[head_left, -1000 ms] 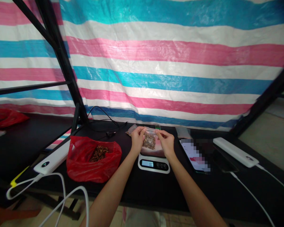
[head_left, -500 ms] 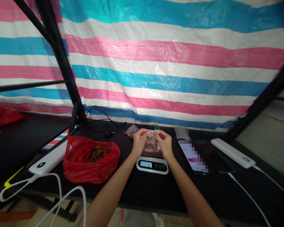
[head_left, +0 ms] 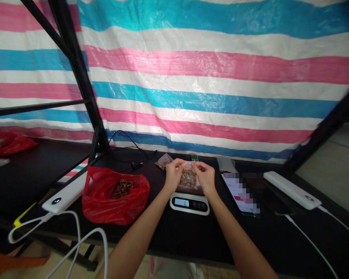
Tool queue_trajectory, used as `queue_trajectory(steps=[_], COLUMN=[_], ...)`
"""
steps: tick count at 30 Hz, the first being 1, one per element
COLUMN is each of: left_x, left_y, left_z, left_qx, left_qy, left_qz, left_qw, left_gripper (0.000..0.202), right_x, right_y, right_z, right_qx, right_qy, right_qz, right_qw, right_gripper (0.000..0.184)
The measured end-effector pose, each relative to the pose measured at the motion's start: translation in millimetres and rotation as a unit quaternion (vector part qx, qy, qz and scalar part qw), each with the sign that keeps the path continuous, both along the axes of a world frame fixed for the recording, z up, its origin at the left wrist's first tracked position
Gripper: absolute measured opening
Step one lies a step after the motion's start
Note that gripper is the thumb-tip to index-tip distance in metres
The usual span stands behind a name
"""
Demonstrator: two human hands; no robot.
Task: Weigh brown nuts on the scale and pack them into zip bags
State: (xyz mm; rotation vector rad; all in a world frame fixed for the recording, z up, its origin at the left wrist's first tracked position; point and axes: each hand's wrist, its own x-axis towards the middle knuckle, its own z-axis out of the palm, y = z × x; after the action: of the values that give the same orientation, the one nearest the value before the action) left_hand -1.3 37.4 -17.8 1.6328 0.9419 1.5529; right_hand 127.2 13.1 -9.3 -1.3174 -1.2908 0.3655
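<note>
Both hands hold a small clear zip bag (head_left: 189, 179) of brown, nut-like or seed-like pieces by its top edge. The fingers of my left hand (head_left: 174, 173) pinch the upper left corner, and my right hand (head_left: 205, 176) pinches the upper right. The bag hangs over a digital kitchen scale (head_left: 174, 209), whose lit display seems to read 0.0. Whether the bag touches the scale's platform I cannot tell. To the left lies an open red plastic bag (head_left: 104, 205) with loose brown pieces (head_left: 123, 188) inside. Behind my left hand rests another small filled bag (head_left: 163, 161).
White power banks stand left (head_left: 65, 195) and right (head_left: 292, 190) with white cables. A lit phone (head_left: 238, 193) and a dark phone (head_left: 279, 200) lie at right, near flat clear bags (head_left: 227, 164). Green batteries (head_left: 194, 158) sit behind. A black frame post (head_left: 84, 85) rises at left.
The whole scene has shifted slightly right in view. My hands keep their pinch on the zip bag, and its contents show more clearly. A pale blurred shape appears by the far-left red bag.
</note>
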Motion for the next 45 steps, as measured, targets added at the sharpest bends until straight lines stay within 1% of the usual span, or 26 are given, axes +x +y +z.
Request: queue_trajectory(steps=[5,11,15,17,20,23,27,30,33,36,40,42,45], left_x=[-2.6,-3.9,-3.7,-3.2,-2.6,-2.6,-2.5,-2.4,-3.1,-4.2,-3.3,-2.2,-3.4], left_y=[-4.6,-9.0,-10.1,-9.3,-6.5,-3.1,0.5,1.7,0.9,-2.1,-6.7,-8.6,-11.5], left_z=[5.8,8.4,9.2,9.0,7.4,4.6,0.7,-0.8,-0.1,1.8,4.0,4.9,5.8], left_qx=[0.03,0.062,0.073,0.065,0.051,0.046,0.052,0.047,0.047,0.059,0.074,0.071,0.072], left_qy=[0.059,0.088,0.123,0.119,0.087,0.063,0.062,0.057,0.054,0.074,0.091,0.089,0.079], left_qz=[-0.027,0.002,0.014,0.014,0.017,0.022,0.039,0.043,0.042,0.037,0.027,0.025,0.019], left_qw=[0.997,0.994,0.99,0.991,0.995,0.997,0.996,0.996,0.997,0.995,0.993,0.993,0.994], left_gripper=[0.019,0.022,0.024,0.023,0.02,0.019,0.02,0.02,0.022,0.024,0.026,0.028,0.033], right_x=[3.4,-0.4,-2.0,-1.5,0.2,1.0,-0.8,-1.9,-0.8,1.9,5.2,5.9,6.2], right_y=[1.4,-4.1,-4.6,-3.7,-1.3,1.9,6.2,8.5,8.8,7.7,6.9,5.8,3.3], right_z=[-3.1,-0.8,0.1,-0.7,-3.6,-7.4,-12.1,-14.0,-14.3,-14.4,-14.4,-13.9,-12.9], right_qx=[-0.022,-0.017,-0.013,-0.02,-0.019,0.004,0.033,0.028,0.011,0.005,0.017,0.025,0.024], right_qy=[-0.042,-0.078,-0.075,-0.069,-0.039,0.01,0.056,0.063,0.067,0.065,0.05,0.06,0.088], right_qz=[0.012,0.017,-0.003,-0.008,0.001,0.01,0.033,0.031,0.045,0.057,0.036,0.027,0.032], right_qw=[0.999,0.997,0.997,0.997,0.999,1.0,0.997,0.997,0.997,0.996,0.998,0.998,0.995], right_gripper=[0.03,0.03,0.029,0.029,0.03,0.031,0.028,0.029,0.034,0.037,0.035,0.034,0.035])
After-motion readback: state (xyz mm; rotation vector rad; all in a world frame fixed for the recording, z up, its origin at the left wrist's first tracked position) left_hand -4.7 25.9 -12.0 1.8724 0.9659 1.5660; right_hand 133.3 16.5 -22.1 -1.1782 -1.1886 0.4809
